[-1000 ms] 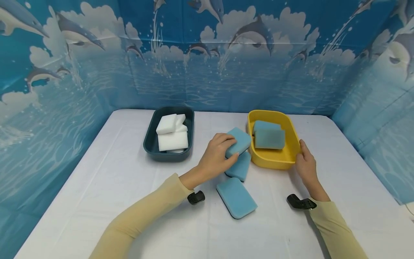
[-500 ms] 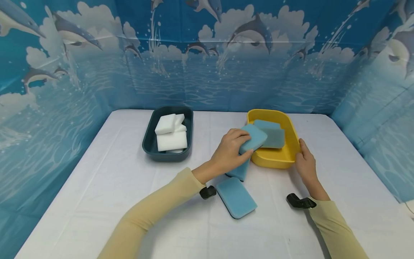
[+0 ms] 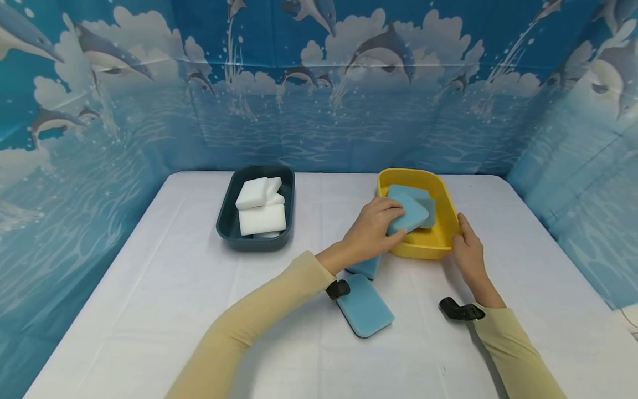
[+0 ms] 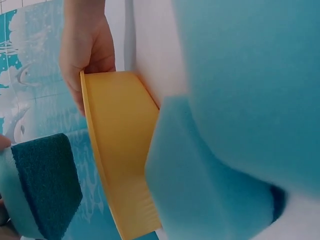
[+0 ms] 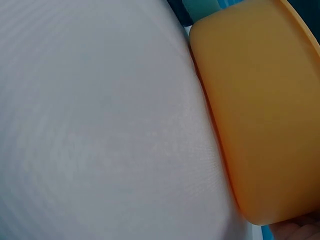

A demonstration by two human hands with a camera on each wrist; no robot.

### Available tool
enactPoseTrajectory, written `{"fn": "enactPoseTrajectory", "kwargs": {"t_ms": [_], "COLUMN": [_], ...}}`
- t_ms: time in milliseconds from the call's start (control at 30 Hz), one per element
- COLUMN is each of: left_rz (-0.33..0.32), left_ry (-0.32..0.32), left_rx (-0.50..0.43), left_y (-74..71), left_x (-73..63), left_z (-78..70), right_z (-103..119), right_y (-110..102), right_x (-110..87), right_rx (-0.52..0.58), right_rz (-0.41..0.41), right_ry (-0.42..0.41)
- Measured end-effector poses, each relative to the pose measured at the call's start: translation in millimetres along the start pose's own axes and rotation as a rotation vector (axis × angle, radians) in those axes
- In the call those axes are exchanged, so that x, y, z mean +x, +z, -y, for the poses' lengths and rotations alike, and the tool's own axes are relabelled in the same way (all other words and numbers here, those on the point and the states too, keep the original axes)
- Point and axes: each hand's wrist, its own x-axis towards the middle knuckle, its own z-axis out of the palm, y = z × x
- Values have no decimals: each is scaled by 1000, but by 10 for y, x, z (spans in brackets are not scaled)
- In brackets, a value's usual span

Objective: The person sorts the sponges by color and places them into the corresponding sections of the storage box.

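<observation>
My left hand [image 3: 374, 230] pinches a blue scouring sponge [image 3: 408, 215] over the left side of the yellow container [image 3: 421, 252]. The left wrist view shows the dark green scrubbing face of this sponge [image 4: 47, 185]. My right hand [image 3: 470, 255] grips the container's right rim; in the right wrist view only a bit of its fingers [image 5: 302, 230] shows by the container wall [image 5: 260, 110]. Blue sponges [image 3: 430, 213] lie inside the container, partly hidden by the held one. On the table, one sponge [image 3: 366, 307] lies near me and another [image 3: 366, 267] is partly under my left hand.
A dark teal container [image 3: 256, 244] with several white sponges [image 3: 262, 219] stands at the back left of the white-covered table [image 3: 149, 288]. A blue dolphin-print curtain [image 3: 319, 127] hangs behind and along the sides.
My left hand has moved right with the sponge, from above the table sponges to over the yellow container. The right hand keeps its grip on the rim.
</observation>
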Motion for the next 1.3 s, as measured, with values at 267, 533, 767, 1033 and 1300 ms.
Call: {"fn": "enactPoseTrajectory", "kwargs": {"t_ms": [267,533,767,1033,1300], "left_rz": [64,101,143,241,363], "left_ry": [-38,-47,-73,-3,42], "left_rx": [14,-17,-22,-21,41], "left_y": [107,207,269,364,410], "left_x": [145,238,301,426,543], "left_z": [-8,-14,-36,38,72], "right_z": [9,20,9,-20,-21], "right_y": [12,15,8,19,13], "right_x": [8,8,9,2,10], "right_rx": [6,-11,-9,-3,1], "right_rz": [-19,-15,-24,-30,-15], "right_ry": [12,28,25,7,-1]}}
